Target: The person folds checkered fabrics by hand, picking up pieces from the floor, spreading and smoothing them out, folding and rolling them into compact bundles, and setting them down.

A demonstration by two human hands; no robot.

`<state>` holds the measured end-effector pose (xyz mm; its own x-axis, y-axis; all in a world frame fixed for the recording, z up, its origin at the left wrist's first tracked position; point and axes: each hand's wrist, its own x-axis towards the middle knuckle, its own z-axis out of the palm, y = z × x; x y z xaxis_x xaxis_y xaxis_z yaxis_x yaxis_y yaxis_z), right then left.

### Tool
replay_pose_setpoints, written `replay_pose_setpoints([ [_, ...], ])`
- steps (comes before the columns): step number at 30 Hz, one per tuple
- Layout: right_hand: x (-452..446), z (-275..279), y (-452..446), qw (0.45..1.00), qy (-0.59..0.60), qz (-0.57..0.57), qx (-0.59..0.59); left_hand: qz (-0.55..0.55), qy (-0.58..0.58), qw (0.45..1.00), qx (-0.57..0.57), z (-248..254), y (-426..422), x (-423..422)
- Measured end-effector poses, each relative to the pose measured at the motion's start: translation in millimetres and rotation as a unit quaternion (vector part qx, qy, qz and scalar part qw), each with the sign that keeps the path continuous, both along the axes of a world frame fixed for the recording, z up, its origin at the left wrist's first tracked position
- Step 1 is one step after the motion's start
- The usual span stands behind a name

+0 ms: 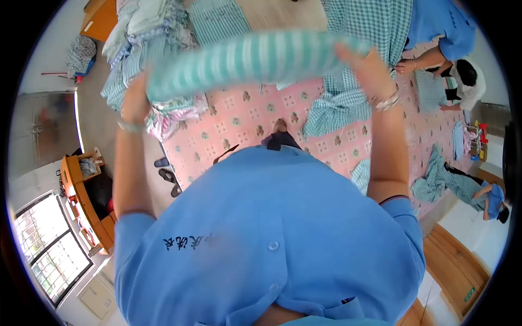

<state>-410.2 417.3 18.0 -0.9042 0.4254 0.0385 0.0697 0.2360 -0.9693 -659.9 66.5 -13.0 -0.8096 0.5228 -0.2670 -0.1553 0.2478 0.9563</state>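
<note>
A green-and-white striped cloth, blurred by motion, stretches as a thick folded band between my two hands. Its left end is in my left hand, and my right hand grips the opposite end. Both hands are smeared, but the cloth hangs from them in the air. Behind my left hand stands a tall pile of folded cloths. Beneath the band lies a pink patterned floor covering. Near my right hand, green checked fabric lies crumpled on it.
At the upper right a co-worker in a blue shirt reaches toward checked cloth; another person in white bends beside folded fabric. Farther right, someone in blue handles green cloth. Dark shoes and a wooden desk are at left.
</note>
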Motion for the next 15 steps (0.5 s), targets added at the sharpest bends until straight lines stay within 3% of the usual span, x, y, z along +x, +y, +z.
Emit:
replay_pose_setpoints([
  [3, 7, -66, 10, 0.983, -0.097, 0.077, -0.135, 0.004, -0.151, 0.985, 0.083, -75, -27, 28],
  [4, 11, -83, 18, 0.97, -0.134, 0.108, -0.173, 0.066, -0.204, 0.964, 0.155, -74, -14, 49],
  [8, -3, -97, 54, 0.946, -0.227, 0.117, -0.2, 0.119, -0.18, 0.95, 0.226, -62, 24, 56],
  [10, -31, -87, 85, 0.966, -0.191, 0.112, -0.132, 0.069, -0.224, 0.929, 0.287, -53, 43, 30],
  [11, -47, -78, 93, 0.965, -0.195, 0.119, -0.13, 0.078, -0.224, 0.927, 0.289, -45, 50, 22],
  [13, -84, -65, 105, 0.966, -0.088, 0.08, -0.23, 0.043, -0.379, 0.902, 0.202, -32, 65, 6],
  [15, -114, -69, 113, 0.957, -0.102, 0.077, -0.259, 0.036, -0.378, 0.911, 0.16, -31, 72, -17],
])
